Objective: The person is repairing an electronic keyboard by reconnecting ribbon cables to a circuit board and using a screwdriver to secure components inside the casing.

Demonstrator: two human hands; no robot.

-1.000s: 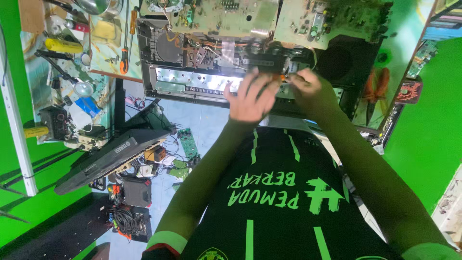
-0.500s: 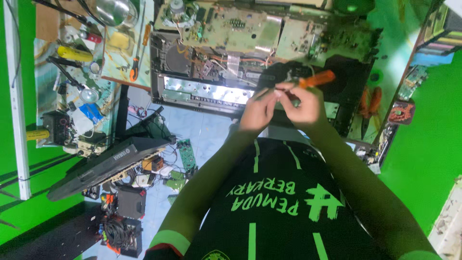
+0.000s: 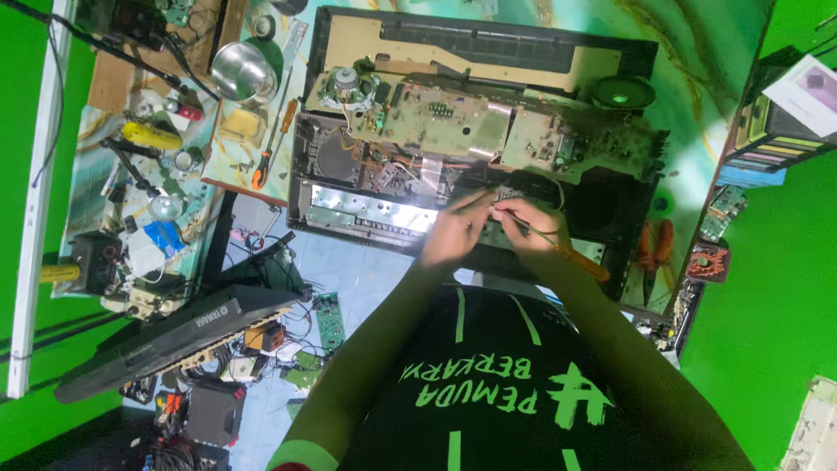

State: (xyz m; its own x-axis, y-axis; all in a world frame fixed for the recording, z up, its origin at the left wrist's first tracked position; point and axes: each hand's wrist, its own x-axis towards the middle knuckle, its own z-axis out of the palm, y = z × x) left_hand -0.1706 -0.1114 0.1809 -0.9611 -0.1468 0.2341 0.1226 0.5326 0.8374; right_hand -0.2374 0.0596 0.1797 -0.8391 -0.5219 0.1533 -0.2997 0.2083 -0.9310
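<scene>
An opened electronic device (image 3: 349,205) lies on the table with its green circuit boards (image 3: 453,118) and wiring exposed. Both hands meet over its front edge, right of a bright metal strip (image 3: 366,209). My right hand (image 3: 532,228) grips a thin screwdriver (image 3: 571,255) with an orange handle. The handle points back toward my body and the shaft runs up under my fingers. My left hand (image 3: 452,234) sits beside it, fingers pinched at the tip end of the shaft. Whatever lies under the fingertips is hidden.
On the table's left side lie a second orange-handled screwdriver (image 3: 264,150), a metal bowl (image 3: 238,71) and a clutter of small tools (image 3: 144,196). Orange-handled pliers (image 3: 654,249) lie at the right. A black keyboard (image 3: 174,336) leans over parts on the floor at lower left.
The screwdriver has swung round: its orange handle pointed up and right of my hands, and now it points down toward my body. Both hands stay together over the device's front.
</scene>
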